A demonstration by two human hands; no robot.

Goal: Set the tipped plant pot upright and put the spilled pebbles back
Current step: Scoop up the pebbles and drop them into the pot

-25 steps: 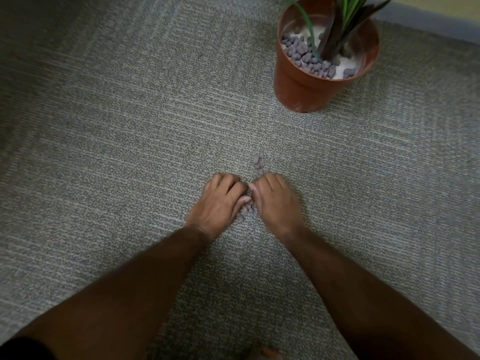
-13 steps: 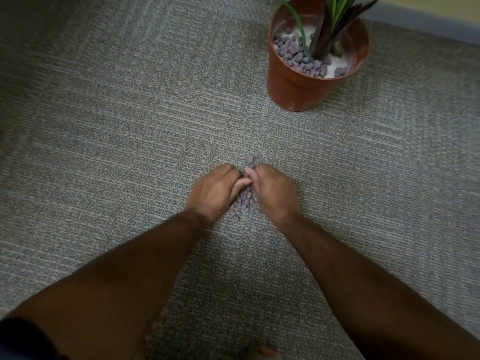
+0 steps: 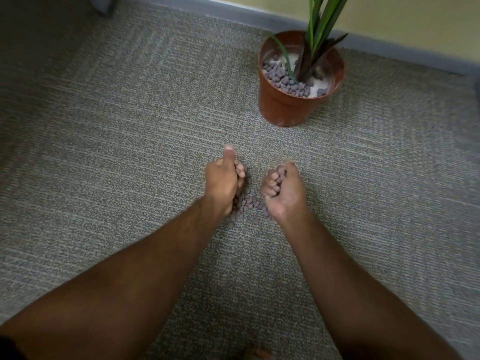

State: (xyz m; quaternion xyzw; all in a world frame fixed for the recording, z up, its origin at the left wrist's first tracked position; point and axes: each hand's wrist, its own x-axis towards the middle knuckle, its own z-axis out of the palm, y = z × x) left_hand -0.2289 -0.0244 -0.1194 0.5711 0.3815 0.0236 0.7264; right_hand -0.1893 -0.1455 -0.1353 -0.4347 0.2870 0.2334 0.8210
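Observation:
The terracotta plant pot [image 3: 283,107] stands upright on the carpet at the upper right, with green leaves rising from it and grey pebbles on white filling inside. A small heap of spilled grey pebbles [image 3: 249,202] lies on the carpet between my hands. My left hand [image 3: 223,183] is curled with the thumb pointing up, fingers folded around pebbles. My right hand [image 3: 284,190] is turned palm up just right of the heap, fingers curled over a handful of pebbles.
Grey patterned carpet covers the floor. A grey skirting board [image 3: 259,14] and a yellow wall [image 3: 402,16] run behind the pot. A dark object [image 3: 102,5] sits at the top left edge.
My hands, pressed together over the heap before, have parted and turned upward with pebbles scooped in them. The camera has tilted up, showing the wall.

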